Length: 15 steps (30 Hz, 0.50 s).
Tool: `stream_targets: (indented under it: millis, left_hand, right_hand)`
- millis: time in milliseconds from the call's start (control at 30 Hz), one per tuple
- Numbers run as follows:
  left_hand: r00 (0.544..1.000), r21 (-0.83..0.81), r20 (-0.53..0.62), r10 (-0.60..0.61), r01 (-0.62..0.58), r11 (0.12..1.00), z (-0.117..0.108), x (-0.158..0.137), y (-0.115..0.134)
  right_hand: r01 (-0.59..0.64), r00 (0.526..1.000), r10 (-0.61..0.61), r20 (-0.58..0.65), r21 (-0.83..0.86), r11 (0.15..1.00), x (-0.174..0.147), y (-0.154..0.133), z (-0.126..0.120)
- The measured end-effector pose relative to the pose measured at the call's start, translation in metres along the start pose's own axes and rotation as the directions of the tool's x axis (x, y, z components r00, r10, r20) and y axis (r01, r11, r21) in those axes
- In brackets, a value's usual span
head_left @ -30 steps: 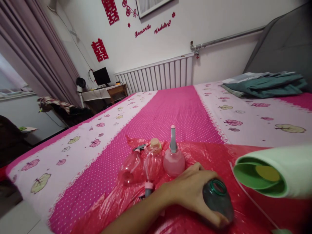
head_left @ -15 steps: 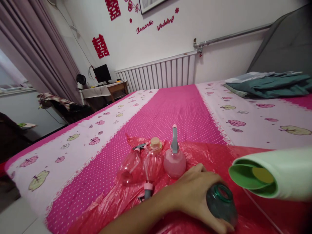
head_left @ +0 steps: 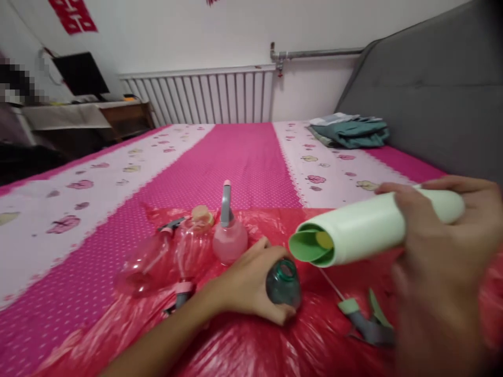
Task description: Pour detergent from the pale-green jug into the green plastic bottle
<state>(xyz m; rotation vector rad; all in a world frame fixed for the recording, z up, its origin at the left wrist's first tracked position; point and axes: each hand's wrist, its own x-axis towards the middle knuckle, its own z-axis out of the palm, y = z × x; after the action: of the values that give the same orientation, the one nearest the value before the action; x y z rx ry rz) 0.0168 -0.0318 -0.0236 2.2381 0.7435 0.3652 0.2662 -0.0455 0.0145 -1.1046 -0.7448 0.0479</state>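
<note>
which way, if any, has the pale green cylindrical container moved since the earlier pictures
Yes, left in view: the container is now closer to the standing, round, pink spray bottle than before.

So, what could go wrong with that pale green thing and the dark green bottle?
The pale green container in the right hand is tipped, so anything inside might miss the narrow mouth of the dark green bottle and spill on the red plastic. The left hand could also bump the round pink bottle close by.
</note>
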Motion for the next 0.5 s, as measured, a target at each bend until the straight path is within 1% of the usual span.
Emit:
stream_targets:
  millis: [200, 400, 500]
  left_hand:
    - [1.000, -0.001, 0.004, 0.031, -0.031, 1.000, -0.0014, 0.0007, -0.0009]
    - [0.999, -0.003, -0.001, -0.055, 0.055, 0.999, -0.0036, -0.0015, 0.0043]
    - [0.999, -0.017, 0.004, -0.051, 0.051, 0.999, -0.0037, -0.0020, 0.0051]
  right_hand:
    - [0.044, 0.998, -0.043, 0.056, -0.020, 0.999, -0.0027, -0.0074, 0.0077]
    - [0.147, 0.985, -0.149, 0.086, 0.025, 0.989, -0.0004, -0.0090, 0.0068]
    - [0.201, 0.973, -0.201, 0.110, 0.015, 0.980, -0.0006, -0.0081, 0.0083]
